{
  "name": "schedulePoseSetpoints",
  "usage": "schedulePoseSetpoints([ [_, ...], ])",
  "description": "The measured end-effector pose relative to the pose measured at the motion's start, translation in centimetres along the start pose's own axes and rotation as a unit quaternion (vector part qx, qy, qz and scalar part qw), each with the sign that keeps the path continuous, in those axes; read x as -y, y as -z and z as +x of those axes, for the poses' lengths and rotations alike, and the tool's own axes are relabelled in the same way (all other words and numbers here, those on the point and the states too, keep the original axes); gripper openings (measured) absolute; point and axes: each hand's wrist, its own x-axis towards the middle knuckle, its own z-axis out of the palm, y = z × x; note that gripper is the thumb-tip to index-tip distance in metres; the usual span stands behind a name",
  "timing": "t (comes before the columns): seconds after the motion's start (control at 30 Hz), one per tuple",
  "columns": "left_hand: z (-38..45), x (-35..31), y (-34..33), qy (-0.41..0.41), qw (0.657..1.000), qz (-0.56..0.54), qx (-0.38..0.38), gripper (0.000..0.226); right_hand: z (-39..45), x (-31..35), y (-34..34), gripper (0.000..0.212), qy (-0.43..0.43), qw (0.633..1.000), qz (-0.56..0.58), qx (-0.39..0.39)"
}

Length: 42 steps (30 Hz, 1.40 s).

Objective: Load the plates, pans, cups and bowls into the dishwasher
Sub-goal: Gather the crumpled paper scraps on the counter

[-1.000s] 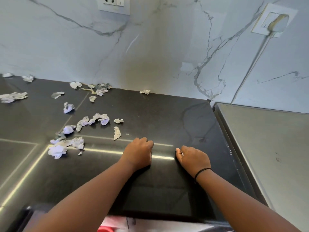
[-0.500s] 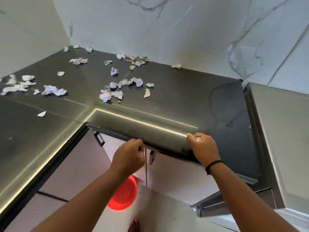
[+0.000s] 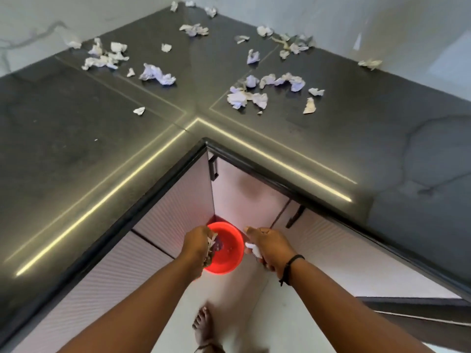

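I hold both hands low over the red basin (image 3: 226, 250) that sits on the floor in the inner corner of the cabinets, because that is where I judge these scraps should drop. My left hand (image 3: 196, 247) is clenched around a bunch of crumpled paper bits at the basin's left rim. My right hand (image 3: 267, 247) sits just right of the basin, its lower fingers curled on a small white scrap while the forefinger points out toward the rim.

Far from me, the dark countertop (image 3: 76, 138) wraps round the corner, and torn paper scraps (image 3: 244, 96) lie scattered across its far half, left and right of the seam. They look like the mess I am clearing before any loading.

No plates, pans, cups or bowls show anywhere here. A dark ledge (image 3: 418, 305) low on the right may be the dishwasher's open door; I cannot tell. My bare foot (image 3: 204, 327) stands on the pale floor near me.

I can read no brand, label or writing.
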Motion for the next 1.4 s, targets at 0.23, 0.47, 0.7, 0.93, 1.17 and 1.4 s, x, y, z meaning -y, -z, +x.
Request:
schedulePoseSetpoints([
  [0.23,7.3,4.5,3.4,0.052,0.998,0.030,0.004,0.059,7.0,-4.4,-4.7,0.042,-0.117,0.992,0.025,-0.044],
  [0.47,16.3,9.1,1.9,0.066,0.993,0.097,-0.024,0.069,16.9,-11.2,-6.4,0.049,-0.209,0.977,-0.011,-0.042],
  [0.7,22.3,13.6,-1.3,0.112,0.989,0.093,0.009,0.069,24.7,-16.8,-8.1,0.052,-0.290,0.951,0.095,-0.043],
  [0.93,25.9,12.7,-2.5,0.129,0.991,0.029,-0.029,0.077,29.3,-16.2,-9.6,0.056,-0.194,0.933,0.303,-0.013],
  [1.17,25.8,12.1,-1.8,0.040,0.989,0.129,-0.058,0.097,29.2,-16.8,-7.0,0.076,-0.153,0.975,0.099,-0.125],
  [1.4,19.5,12.0,-0.7,-0.111,0.910,0.400,0.023,0.097,22.3,-17.6,-6.0,0.085,-0.039,0.966,-0.243,-0.073],
])
